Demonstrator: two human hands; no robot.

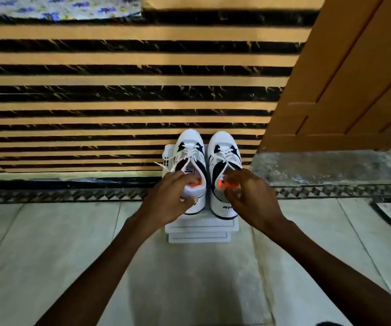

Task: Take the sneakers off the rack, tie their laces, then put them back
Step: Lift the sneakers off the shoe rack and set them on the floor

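Note:
Two white sneakers with dark navy panels and orange insoles stand side by side on a small white rack (199,234), toes pointing away from me. My left hand (173,198) grips the heel collar of the left sneaker (191,147), fingers dipping into its opening. My right hand (248,196) has its fingers inside the opening of the right sneaker (223,147), pinching its collar. White laces (166,161) hang loose and untied, one end trailing off the left sneaker's left side.
A staircase of tan treads and black marble risers (119,90) rises just behind the rack. A wooden door (345,78) stands at the right above a grey stone threshold (326,165). Pale floor tiles (36,243) lie below me. A patterned mat (55,7) lies at the top.

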